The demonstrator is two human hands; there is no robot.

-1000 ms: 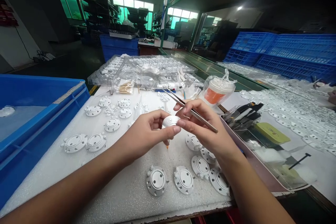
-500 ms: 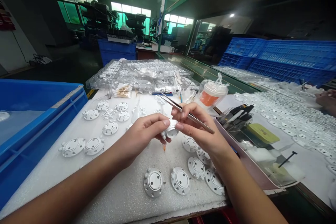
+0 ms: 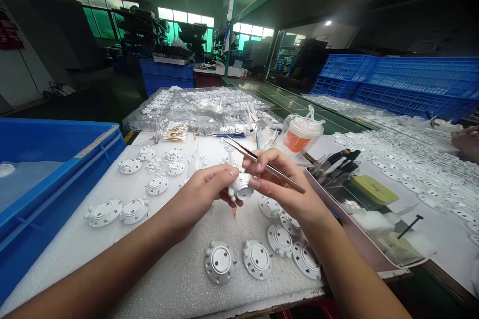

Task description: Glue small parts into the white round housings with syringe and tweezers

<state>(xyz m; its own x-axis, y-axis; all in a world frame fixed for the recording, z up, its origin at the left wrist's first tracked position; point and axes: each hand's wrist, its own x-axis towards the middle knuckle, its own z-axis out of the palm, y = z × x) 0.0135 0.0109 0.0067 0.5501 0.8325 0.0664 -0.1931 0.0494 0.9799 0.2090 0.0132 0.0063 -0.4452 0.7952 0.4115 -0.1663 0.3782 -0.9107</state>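
Between the fingers of my left hand (image 3: 209, 187) is a small white moulded part (image 3: 241, 188) with a round face, held above the foam sheet. My right hand (image 3: 280, 174) carries metal tweezers (image 3: 265, 165) across its palm, their tips pointing up and left. Its thumb touches the right side of the white part. An orange-tipped object (image 3: 234, 213) shows just below the left fingers; the rest of it is hidden. Nearest on the foam are white round discs (image 3: 257, 257) with two dark holes each. Small loose white pieces (image 3: 153, 164) lie at the left.
A blue bin (image 3: 75, 159) borders the foam sheet (image 3: 160, 269) on the left. Behind are clear trays of white parts (image 3: 209, 94), cotton swabs (image 3: 175, 132) and a bagged cup (image 3: 299, 134). A tool box (image 3: 352, 239) stands right; another person's hand (image 3: 466, 142) is beyond.
The white part has turned a little in my fingers and shows more of its upper side. My right fingers and the tweezers have shifted very slightly.
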